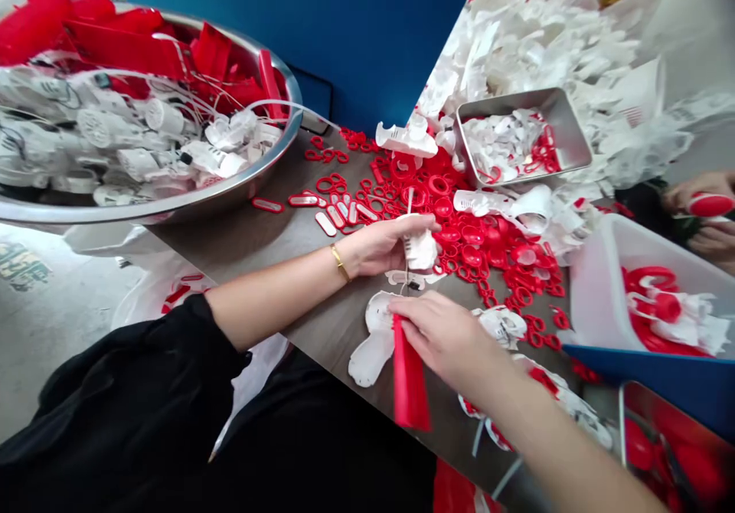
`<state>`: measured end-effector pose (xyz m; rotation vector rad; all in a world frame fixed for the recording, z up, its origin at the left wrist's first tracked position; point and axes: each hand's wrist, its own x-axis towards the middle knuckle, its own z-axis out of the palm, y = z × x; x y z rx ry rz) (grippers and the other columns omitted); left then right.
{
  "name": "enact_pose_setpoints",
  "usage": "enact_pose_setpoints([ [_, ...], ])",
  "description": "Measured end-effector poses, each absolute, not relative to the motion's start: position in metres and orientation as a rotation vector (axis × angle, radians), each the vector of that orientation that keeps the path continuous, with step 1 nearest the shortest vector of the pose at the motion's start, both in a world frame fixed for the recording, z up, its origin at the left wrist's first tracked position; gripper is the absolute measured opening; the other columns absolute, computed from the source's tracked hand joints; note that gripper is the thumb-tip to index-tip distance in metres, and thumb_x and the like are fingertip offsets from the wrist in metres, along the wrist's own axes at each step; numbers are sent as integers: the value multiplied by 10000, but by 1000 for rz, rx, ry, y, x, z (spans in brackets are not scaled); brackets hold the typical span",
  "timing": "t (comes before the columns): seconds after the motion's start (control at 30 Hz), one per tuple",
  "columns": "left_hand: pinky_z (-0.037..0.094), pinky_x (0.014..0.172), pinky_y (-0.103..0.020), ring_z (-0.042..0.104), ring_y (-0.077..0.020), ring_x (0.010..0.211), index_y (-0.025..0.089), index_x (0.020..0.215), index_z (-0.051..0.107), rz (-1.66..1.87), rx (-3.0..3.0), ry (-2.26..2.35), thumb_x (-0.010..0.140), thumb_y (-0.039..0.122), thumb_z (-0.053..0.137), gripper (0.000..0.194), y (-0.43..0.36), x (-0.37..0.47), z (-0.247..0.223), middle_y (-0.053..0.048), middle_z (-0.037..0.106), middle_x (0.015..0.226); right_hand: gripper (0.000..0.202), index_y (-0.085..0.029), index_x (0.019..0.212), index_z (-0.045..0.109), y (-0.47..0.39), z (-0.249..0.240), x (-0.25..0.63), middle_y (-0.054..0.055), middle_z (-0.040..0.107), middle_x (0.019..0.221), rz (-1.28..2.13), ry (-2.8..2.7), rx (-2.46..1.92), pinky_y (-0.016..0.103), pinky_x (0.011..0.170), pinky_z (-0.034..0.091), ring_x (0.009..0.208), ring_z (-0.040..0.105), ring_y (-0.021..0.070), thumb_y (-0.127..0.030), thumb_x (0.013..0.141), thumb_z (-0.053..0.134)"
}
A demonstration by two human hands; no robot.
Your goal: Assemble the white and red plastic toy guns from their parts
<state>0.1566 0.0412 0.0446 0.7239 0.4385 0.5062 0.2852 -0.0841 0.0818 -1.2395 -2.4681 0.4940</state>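
My left hand (386, 249) is closed around a white plastic housing (421, 249) above the middle of the table. Below and to its right, my right hand (442, 333) grips a long red plastic piece (409, 383) by its upper end; the piece hangs down past the table's front edge. A thin wire with a small dark part (413, 285) runs between the two held pieces. Just left of the red piece lies a white plastic shell (370, 356) on the table. The fingertips of my right hand partly hide where the wire meets the red piece.
A large metal basin (230, 180) of red and white parts stands at left. Red rings (442, 185) are heaped mid-table. A metal tray (574, 162), a pile of white parts (528, 31) and a white bin (597, 283) lie right. Another person's hands (703, 199) hold a red-and-white part.
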Motion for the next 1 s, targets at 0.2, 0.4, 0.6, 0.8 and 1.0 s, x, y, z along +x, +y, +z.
enact_pose_setpoints([
  [0.2,387,606,-227,486,-90,640,180,878,445,738,1289,778,763,396,709,361,14,133,38,44,507,737,102,-190,942,597,-106,27,269,105,621,1024,184,-2152,-1493,395,842,529,980,590,235,-150,849,581],
  [0.4,433,774,-282,539,-165,843,167,922,630,921,1788,825,759,447,704,332,18,125,31,-27,588,860,142,-206,805,638,-117,33,281,36,578,796,286,-2003,-1705,328,673,531,746,605,187,-340,852,625],
  [0.6,440,505,-211,563,-98,576,188,1127,542,665,1287,637,917,440,505,329,19,126,33,15,541,729,139,-204,789,670,-105,45,290,3,587,768,391,-1913,-1770,269,604,515,610,597,128,-336,830,660],
  [0.8,446,500,-232,554,-105,548,221,1131,451,707,921,662,886,469,551,362,22,131,29,29,530,723,152,-197,796,671,-103,43,286,5,606,777,451,-1919,-1808,265,590,508,595,598,122,-343,833,655],
  [1.0,457,732,-272,568,-109,732,158,1179,399,702,1014,737,683,113,748,609,16,127,39,14,572,834,179,-200,733,633,-103,42,279,8,585,727,296,-2015,-1923,306,595,482,614,597,157,-350,832,635],
])
